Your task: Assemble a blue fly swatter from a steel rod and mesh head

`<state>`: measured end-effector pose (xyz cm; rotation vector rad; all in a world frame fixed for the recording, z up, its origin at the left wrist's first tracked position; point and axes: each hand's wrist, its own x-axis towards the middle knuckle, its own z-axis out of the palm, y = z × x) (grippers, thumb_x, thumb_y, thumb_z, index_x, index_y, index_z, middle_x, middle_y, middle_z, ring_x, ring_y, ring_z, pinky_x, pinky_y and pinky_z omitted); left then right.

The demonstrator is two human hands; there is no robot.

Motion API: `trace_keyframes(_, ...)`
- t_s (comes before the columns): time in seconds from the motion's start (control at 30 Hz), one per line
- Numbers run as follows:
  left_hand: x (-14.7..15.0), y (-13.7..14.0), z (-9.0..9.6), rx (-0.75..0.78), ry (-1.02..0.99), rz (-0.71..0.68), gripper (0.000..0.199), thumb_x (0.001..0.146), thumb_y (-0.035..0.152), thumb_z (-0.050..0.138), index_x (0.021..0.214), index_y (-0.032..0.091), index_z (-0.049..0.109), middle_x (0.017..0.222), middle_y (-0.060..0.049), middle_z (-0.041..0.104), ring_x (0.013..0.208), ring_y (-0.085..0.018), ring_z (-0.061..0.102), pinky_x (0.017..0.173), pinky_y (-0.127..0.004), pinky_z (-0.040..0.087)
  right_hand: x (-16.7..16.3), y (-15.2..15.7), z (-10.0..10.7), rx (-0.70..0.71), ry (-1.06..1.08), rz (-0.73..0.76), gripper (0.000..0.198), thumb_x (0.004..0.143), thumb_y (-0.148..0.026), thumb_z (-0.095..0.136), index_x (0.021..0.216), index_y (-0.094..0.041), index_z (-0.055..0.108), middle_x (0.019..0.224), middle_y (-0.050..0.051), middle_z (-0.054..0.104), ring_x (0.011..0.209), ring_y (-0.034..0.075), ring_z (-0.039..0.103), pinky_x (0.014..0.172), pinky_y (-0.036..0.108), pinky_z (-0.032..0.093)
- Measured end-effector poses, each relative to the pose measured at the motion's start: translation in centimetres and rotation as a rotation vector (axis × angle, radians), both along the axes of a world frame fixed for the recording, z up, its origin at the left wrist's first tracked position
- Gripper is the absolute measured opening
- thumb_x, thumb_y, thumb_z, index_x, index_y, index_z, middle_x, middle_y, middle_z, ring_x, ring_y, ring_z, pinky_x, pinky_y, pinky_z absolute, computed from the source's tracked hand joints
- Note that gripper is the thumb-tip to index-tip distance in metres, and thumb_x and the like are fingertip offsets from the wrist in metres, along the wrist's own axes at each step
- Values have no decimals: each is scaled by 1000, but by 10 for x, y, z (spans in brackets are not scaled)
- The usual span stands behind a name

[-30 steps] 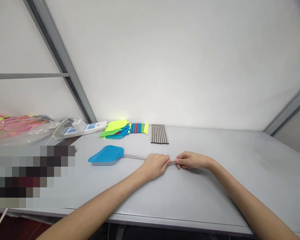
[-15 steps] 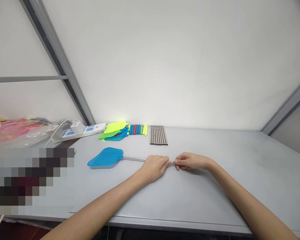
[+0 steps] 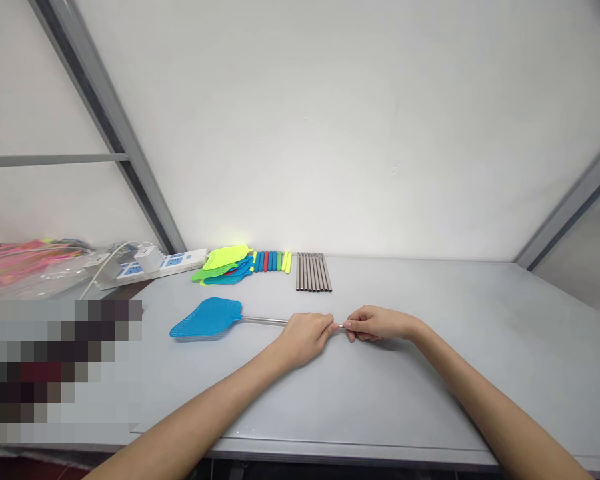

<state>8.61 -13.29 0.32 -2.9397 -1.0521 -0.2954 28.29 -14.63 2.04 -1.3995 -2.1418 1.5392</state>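
Observation:
A blue fly swatter [image 3: 207, 319] lies across the table, its mesh head to the left and its thin metal rod running right. My left hand [image 3: 307, 337] is closed around the rod, palm down. Just to the right, my right hand [image 3: 373, 323] pinches the rod's far end between thumb and fingers. Only a short bit of metal shows between the two hands. Whatever lies inside the right fingers is hidden.
Behind the hands lie a row of metal tubes [image 3: 314, 272], several coloured handle grips [image 3: 273, 261] and a pile of swatter heads [image 3: 226, 257]. A power strip [image 3: 183, 261] and bagged pink items [image 3: 35, 260] are at the left. A white wall [image 3: 355, 133] stands behind the table [image 3: 455, 347].
The view has shifted slightly, so the things at the back appear a little further left. Both hands keep the same hold on the rod.

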Motion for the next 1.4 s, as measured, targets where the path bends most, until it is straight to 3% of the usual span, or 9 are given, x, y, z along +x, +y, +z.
trace_keyframes(0.47,-1,4,-1,9,-12,-6,36,87,35,17,69,19,45,68,1,57,60,-12,51,49,-23,26,-1,0,0,5,32,-12,42,77,-51,35,72,-13,53,54,-3,34,44,5,27,39,18,22)
trace_keyframes(0.87,2,26,10,92,2,-109,34,87,35,22,69,18,46,69,0,58,63,-12,52,50,-24,25,9,7,1,-142,180,-75,38,75,-51,41,69,-14,47,51,-6,27,42,3,19,38,18,15)
trace_keyframes(1.4,-10,37,15,123,-20,-100,32,86,30,24,66,18,46,68,2,58,62,-10,51,47,-24,19,4,11,2,-77,189,-94,38,74,-52,42,67,-15,44,52,-6,28,43,4,23,37,18,18)
